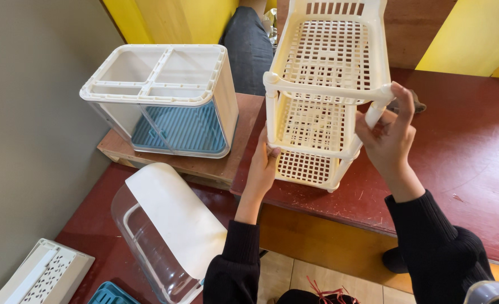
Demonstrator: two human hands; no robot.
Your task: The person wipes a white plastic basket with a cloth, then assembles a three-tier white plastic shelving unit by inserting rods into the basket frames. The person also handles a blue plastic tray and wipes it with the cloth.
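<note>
Presently holding cream three-tier slotted rack (324,84), standing on red-brown tabletop (463,141) near its front edge. Left hand (262,163) pressed flat against lower left post, fingers extended, not wrapped; right hand (389,135) closed around upper right post, just below the middle-tier corner joint, thumb up over the rail. Rack upright, slightly tilted toward the viewer; bottom shelf's front corner close to the table lip. To the left, on a raised wooden board (204,166): white divided drainer box (165,95) with blue ribbed tray (184,129) inside, well apart from the rack. Lower, on a second red surface: clear-walled bin with white lid (165,231) lying on its side, a white perforated panel (46,273), a blue corner piece (109,294) at the frame edge. Dark fabric (248,45) behind the rack; cannot tell what it is. Risks, as judged: posts appear push-fitted, so uneven force from the right hand could pop a joint or rack the frame sideways; open left palm offers little restraint, so a slip could send the bottom foot over the table edge. Tipped bin nearby looks free to roll if knocked.
</note>
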